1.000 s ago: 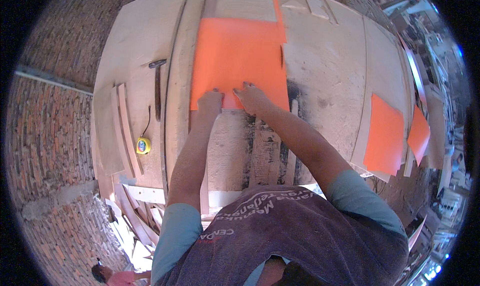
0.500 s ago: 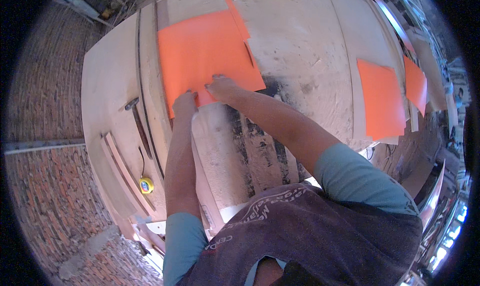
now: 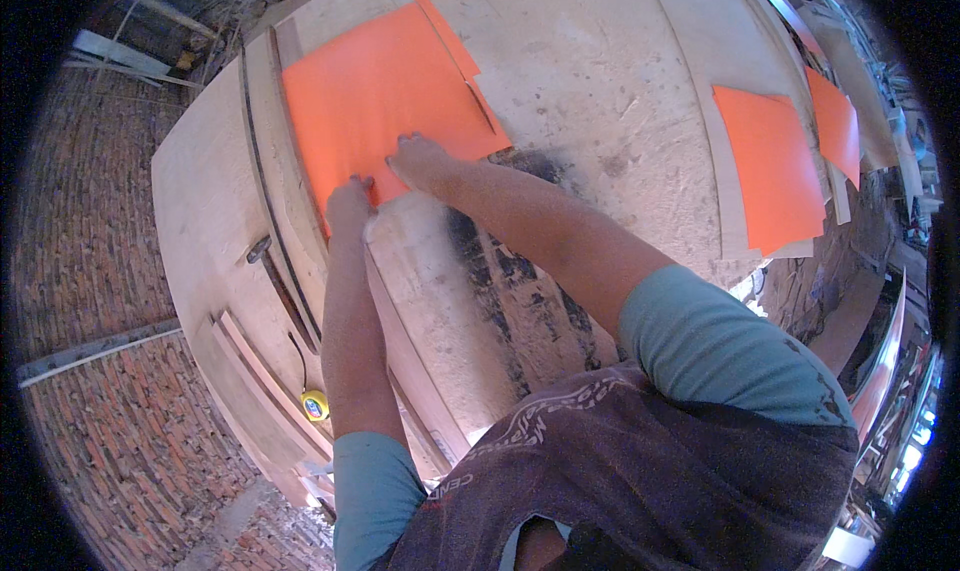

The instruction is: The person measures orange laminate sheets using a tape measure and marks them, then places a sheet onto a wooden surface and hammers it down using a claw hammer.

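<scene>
A thin, bright orange sheet (image 3: 370, 91) lies nearly flat on the worktable, with a narrow orange strip (image 3: 440, 26) along its far right edge. At the sheet's near left corner is my left hand (image 3: 350, 209), its fingers bent over the edge. My right hand (image 3: 422, 161) is a short way to the right on the same near edge, thumb and fingers closed on it. Between the two hands the edge looks slightly raised. My palms hide the undersides of both grips.
Left of the sheet run long wooden strips (image 3: 300, 171), with a hammer (image 3: 280, 281) and a yellow tape measure (image 3: 315, 404) nearby. More orange sheets (image 3: 765, 171) lie at the table's right side. Dark stains (image 3: 500, 271) mark the worktable (image 3: 590, 91). A brick surface (image 3: 110, 421) is at far left.
The whole view has tilted and shifted a little. Both hands stay at the sheet's near edge, and their hold looks much the same.
</scene>
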Tool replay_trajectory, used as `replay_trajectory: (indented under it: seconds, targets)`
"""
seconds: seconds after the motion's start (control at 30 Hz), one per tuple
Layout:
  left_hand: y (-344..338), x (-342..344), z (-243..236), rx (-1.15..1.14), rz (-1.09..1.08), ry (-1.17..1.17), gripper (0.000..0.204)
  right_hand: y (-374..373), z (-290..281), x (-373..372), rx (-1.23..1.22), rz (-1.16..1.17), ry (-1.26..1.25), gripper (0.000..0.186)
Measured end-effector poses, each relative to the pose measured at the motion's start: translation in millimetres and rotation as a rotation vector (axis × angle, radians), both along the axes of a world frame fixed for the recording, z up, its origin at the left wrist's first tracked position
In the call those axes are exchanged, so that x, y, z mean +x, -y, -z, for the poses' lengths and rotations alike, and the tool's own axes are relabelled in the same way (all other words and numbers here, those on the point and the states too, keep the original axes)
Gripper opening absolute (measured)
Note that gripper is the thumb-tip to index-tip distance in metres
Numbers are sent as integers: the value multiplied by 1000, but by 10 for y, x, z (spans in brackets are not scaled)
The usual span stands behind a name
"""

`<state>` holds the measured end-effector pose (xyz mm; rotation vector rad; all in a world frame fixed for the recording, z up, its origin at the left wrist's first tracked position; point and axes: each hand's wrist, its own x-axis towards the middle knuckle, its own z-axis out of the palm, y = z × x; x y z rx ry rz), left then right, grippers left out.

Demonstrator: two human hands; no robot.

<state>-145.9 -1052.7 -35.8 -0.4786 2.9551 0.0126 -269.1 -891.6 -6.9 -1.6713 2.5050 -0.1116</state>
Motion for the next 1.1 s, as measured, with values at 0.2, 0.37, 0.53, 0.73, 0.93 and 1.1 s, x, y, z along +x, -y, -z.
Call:
replay_trajectory:
  seconds: [0.2,0.37,0.53,0.73,0.93,1.1]
  targets:
    - [3,-105,-152,49,-26,-1,45,98,54,-109,-1,45,55,26]
    - [41,-138,-169,13,-44,-4,48,198,36,-163,51,31,30,27]
    - [65,-252,-128,10,-54,34,52,228,77,-255,53,61,42,27]
    - [268,-388,16,73,21,-13,50,247,67,-337,-31,84,25,24]
    - [328,-230,-181,219,-90,-119,37,382,-552,-170,-35,-6,-27,17]
    - [-229,-381,-1059,90,-373,-219,34,370,-1371,-161,-253,-108,-191,16]
